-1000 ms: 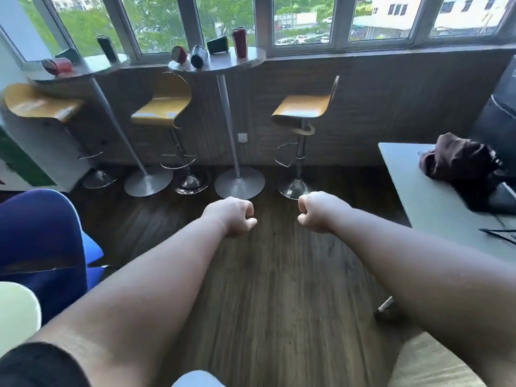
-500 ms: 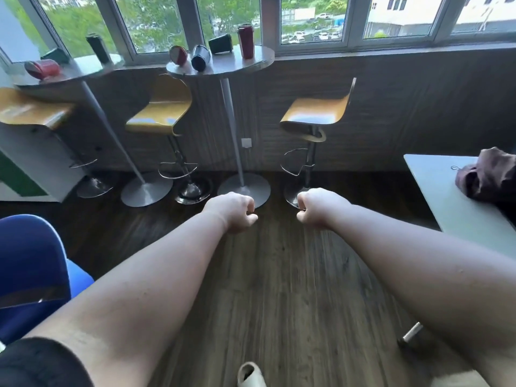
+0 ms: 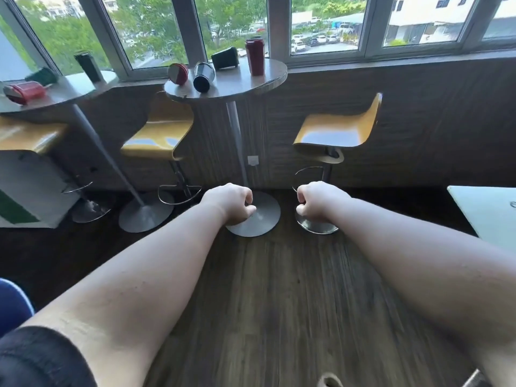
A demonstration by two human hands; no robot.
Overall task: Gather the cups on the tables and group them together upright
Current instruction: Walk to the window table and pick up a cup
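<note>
Two round high tables stand at the window. On the nearer table (image 3: 259, 85) a dark red cup (image 3: 254, 56) stands upright; a green cup (image 3: 225, 58), a dark blue cup (image 3: 203, 76) and a red cup (image 3: 178, 74) lie on their sides. The left table (image 3: 72, 88) carries an upright dark green cup (image 3: 88, 67), a fallen green cup (image 3: 42, 76) and a fallen red cup (image 3: 26, 92). My left hand (image 3: 230, 203) and right hand (image 3: 317, 198) are curled into fists, holding nothing, stretched out low over the floor well short of the tables.
Three yellow bar stools (image 3: 159, 135) (image 3: 337, 132) (image 3: 25, 135) flank the tables. A pale desk (image 3: 485, 213) juts in at the right. A white and green cabinet (image 3: 25, 191) stands at the left; a blue seat (image 3: 11, 303) sits at the lower left.
The view has moved forward toward the window tables, which look larger and nearer. The desk and blue seat have slid toward the frame edges. Both fists stay the same.
</note>
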